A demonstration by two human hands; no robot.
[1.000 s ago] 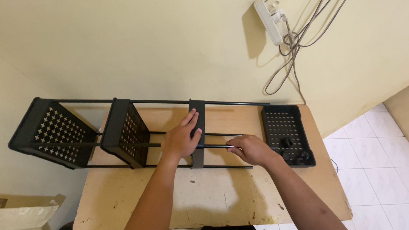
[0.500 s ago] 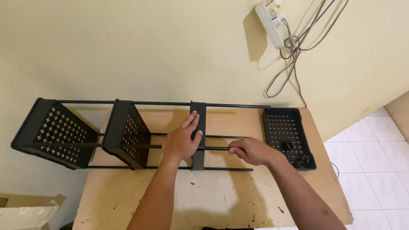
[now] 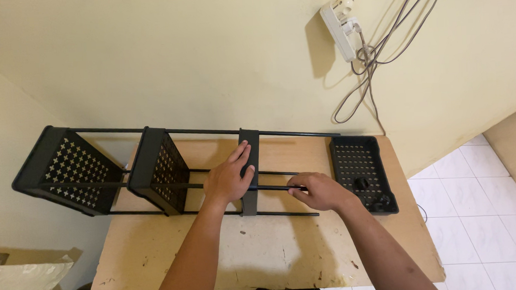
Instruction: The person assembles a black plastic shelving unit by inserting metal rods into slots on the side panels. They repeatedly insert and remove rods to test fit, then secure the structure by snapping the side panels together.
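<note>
Rod end under right grip

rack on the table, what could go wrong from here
The rack's far-left shelf overhangs the table edge, so the rack may tip or slide off if pushed. The right hand grips a thin rod whose end looks free; it could slip or pinch fingers against the middle shelf under the left hand.

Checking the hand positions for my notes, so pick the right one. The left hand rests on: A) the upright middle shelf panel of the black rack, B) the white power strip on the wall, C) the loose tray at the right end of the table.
A: the left hand lies flat on the middle shelf panel of the black rack, while the right hand grips a thin rod.
</note>
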